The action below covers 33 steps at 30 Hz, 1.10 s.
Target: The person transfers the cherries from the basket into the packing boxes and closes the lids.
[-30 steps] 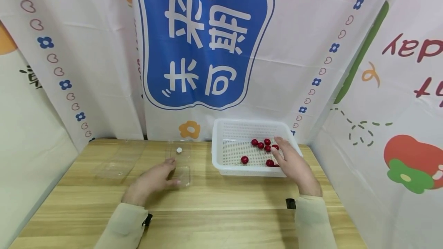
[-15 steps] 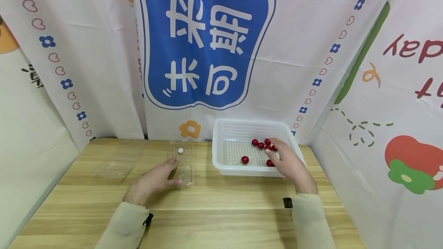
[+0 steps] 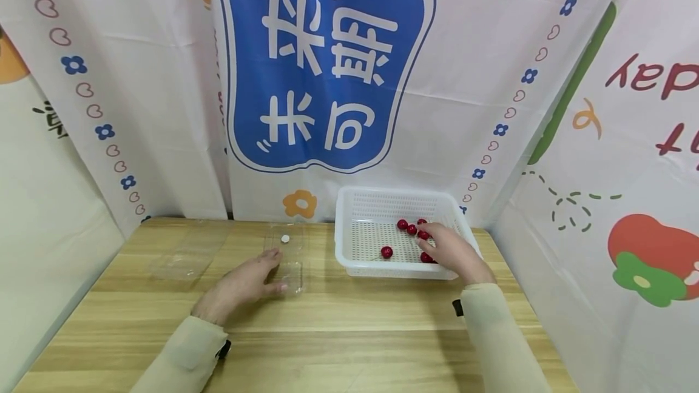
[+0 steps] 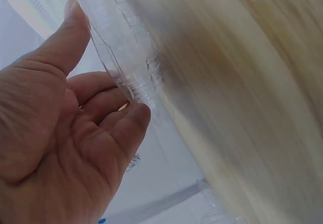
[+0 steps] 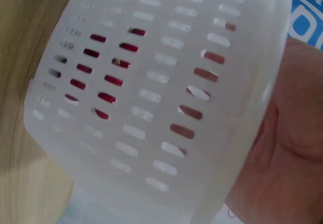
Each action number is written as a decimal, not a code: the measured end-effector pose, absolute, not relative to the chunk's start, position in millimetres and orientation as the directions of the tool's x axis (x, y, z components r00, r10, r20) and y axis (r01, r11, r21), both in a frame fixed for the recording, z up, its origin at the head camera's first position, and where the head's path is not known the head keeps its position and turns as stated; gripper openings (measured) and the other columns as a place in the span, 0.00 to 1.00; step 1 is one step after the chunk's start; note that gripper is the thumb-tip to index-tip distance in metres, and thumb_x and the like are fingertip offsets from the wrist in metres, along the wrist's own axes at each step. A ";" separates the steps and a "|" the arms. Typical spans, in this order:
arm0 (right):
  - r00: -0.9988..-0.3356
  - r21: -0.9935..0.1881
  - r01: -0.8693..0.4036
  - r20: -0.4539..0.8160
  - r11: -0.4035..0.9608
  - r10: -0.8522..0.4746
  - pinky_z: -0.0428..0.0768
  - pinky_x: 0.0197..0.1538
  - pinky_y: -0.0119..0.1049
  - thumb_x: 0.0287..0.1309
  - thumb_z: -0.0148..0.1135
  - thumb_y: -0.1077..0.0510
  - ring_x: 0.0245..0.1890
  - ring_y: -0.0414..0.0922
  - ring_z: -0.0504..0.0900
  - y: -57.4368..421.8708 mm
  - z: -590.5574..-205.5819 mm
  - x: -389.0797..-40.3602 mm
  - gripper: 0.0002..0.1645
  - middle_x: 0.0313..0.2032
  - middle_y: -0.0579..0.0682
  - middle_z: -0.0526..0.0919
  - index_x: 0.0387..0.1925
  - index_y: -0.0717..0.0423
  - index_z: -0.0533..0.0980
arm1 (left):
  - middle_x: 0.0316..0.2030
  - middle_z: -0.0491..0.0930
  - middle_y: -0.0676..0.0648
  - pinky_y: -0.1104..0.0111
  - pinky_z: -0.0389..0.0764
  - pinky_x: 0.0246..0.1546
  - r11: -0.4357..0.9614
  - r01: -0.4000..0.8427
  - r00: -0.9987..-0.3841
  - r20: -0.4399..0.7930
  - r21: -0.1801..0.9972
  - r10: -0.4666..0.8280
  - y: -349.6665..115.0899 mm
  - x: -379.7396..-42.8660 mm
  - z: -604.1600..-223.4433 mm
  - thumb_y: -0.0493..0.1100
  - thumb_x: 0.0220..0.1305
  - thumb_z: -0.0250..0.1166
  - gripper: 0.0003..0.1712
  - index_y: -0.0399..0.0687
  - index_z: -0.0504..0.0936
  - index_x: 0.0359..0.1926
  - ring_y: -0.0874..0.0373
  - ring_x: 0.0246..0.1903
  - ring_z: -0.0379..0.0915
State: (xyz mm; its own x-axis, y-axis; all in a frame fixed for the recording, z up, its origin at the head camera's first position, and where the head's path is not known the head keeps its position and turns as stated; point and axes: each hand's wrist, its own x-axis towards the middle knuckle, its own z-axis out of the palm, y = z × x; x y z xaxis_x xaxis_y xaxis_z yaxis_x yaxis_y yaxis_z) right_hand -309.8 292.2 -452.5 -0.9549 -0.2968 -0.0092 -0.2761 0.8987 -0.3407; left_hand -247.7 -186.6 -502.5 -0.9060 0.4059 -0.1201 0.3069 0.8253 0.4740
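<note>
In the head view my left hand [image 3: 243,284] holds the near left side of a clear plastic box [image 3: 292,278], thumb and fingers spread along its edge. The left wrist view shows the fingertips at the rim of this clear box [image 4: 128,42]. A small white round piece [image 3: 285,239] shows at the box's far part. My right hand [image 3: 453,252] reaches over the front right wall into a white basket [image 3: 360,270]. Its thumb and forefinger stand either side of a red cherry [image 3: 423,235]. Several cherries lie about it, and a single cherry [image 3: 386,252] lies farther left.
Another clear plastic container [image 3: 188,253] lies at the back left of the wooden table [image 3: 349,344]. A printed white curtain [image 3: 469,65] hangs right behind the table. In the right wrist view the slotted basket wall [image 5: 151,98] covers most of the right fingers.
My right hand has moved left and lower in the basket, and its thumb and forefinger have come closer together around a cherry. The left hand stays at the clear box.
</note>
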 end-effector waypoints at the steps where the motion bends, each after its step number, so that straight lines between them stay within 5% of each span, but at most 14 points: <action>1: -0.953 -0.335 -0.276 -0.024 0.901 -0.301 0.79 0.86 0.69 0.88 0.66 0.53 0.79 0.68 0.84 292.6 -452.5 -312.0 0.29 0.76 0.67 0.86 0.78 0.64 0.81 | 0.89 0.58 0.19 0.29 0.65 0.91 0.826 0.311 -0.904 -0.121 0.470 0.409 -186.4 -248.3 -502.9 0.52 0.80 0.78 0.53 0.21 0.64 0.86 0.20 0.89 0.59; 18: -0.917 -0.209 -0.283 -0.228 0.936 -0.328 0.85 0.81 0.63 0.81 0.74 0.61 0.71 0.62 0.90 296.0 -460.1 -334.1 0.18 0.65 0.60 0.95 0.65 0.61 0.90 | 0.88 0.60 0.18 0.30 0.65 0.91 0.841 0.340 -0.897 -0.123 0.421 0.425 -182.3 -248.2 -499.2 0.51 0.81 0.77 0.51 0.18 0.66 0.84 0.20 0.88 0.59; 33: -0.879 -0.192 -0.315 -0.310 0.930 -0.362 0.89 0.56 0.47 0.72 0.79 0.66 0.44 0.49 0.84 306.8 -490.1 -364.8 0.08 0.42 0.49 0.91 0.44 0.50 0.92 | 0.88 0.59 0.18 0.30 0.64 0.91 0.837 0.332 -0.897 -0.129 0.434 0.423 -184.5 -249.3 -502.0 0.51 0.81 0.77 0.51 0.17 0.65 0.84 0.20 0.89 0.58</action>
